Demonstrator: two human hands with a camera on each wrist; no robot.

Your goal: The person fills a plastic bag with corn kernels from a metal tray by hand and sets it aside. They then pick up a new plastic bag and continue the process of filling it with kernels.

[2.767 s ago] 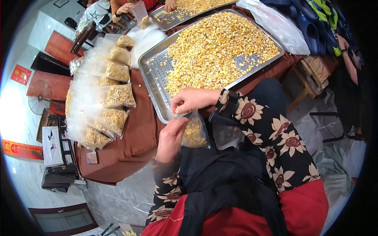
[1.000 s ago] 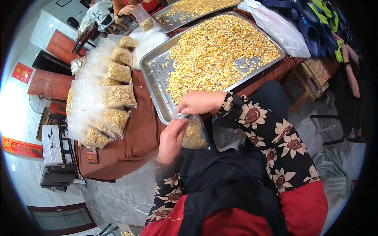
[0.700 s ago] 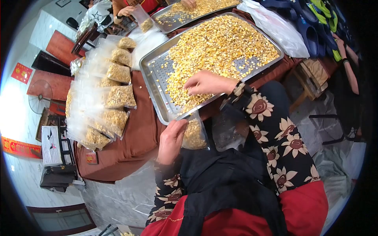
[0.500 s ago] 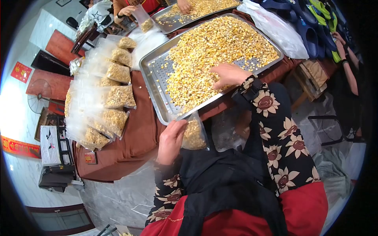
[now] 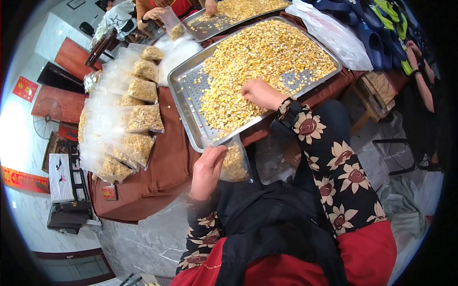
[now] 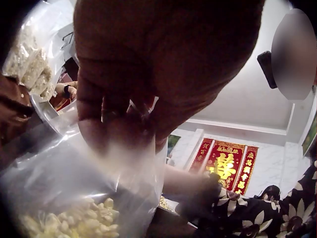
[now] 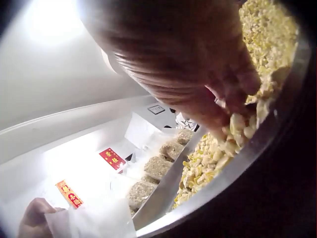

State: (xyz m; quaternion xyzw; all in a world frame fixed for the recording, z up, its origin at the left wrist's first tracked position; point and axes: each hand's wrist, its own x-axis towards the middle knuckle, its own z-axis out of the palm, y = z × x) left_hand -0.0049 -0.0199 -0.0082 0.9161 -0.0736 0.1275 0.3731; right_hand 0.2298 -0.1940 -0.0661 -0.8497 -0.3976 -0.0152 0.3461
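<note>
My left hand (image 5: 206, 171) pinches the top of a clear plastic bag (image 5: 242, 164), just outside the tray's near corner. Corn kernels (image 6: 74, 220) fill the bottom of that bag. Over the near side of the big perforated metal tray (image 5: 191, 126), my right hand (image 5: 265, 94) curls its fingers into the heap of yellow and white corn kernels (image 5: 267, 52). In the right wrist view its fingertips gather several kernels (image 7: 237, 130) close above the tray's rim; the palm hides part of the grip.
Several filled bags (image 5: 143, 117) lie in rows on the brown cloth (image 5: 167, 167) to the left. Behind stands a second tray (image 5: 205, 31) of corn, where another person's hand (image 5: 210, 7) works. A white plastic sheet (image 5: 334, 35) and blue slippers (image 5: 374, 47) sit at right.
My right hand has left the bag's mouth, reached right over the corn heap with spread fingers, then drawn back left with fingers curling into the kernels. My left hand stays on the bag.
</note>
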